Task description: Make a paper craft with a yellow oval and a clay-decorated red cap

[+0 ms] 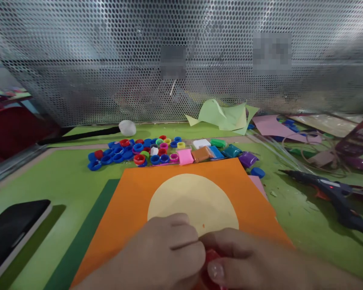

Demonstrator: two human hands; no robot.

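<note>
My right hand [245, 251] is closed round a small glossy red piece [212, 254], with the thumb pressed on its front. Whether it is a soft packet or a cap I cannot tell. Right beside it, my left hand [169, 247] is curled with its fingers folded in and meets the right fingertips. Its own fingertips are hidden, so what it grips does not show. Under both hands lies an orange sheet [133, 197] bearing a pale yellow paper circle [190, 197]. A tiny orange speck [203, 226] sits on the circle.
Several coloured bottle caps [117, 154] and clay packets [201, 154] line the back. To the right are a hot glue gun [329, 189] and a dark bottle [357, 135]. A phone [15, 229] lies at left. Crumpled green paper [220, 114] rests against a perforated metal panel [109, 80].
</note>
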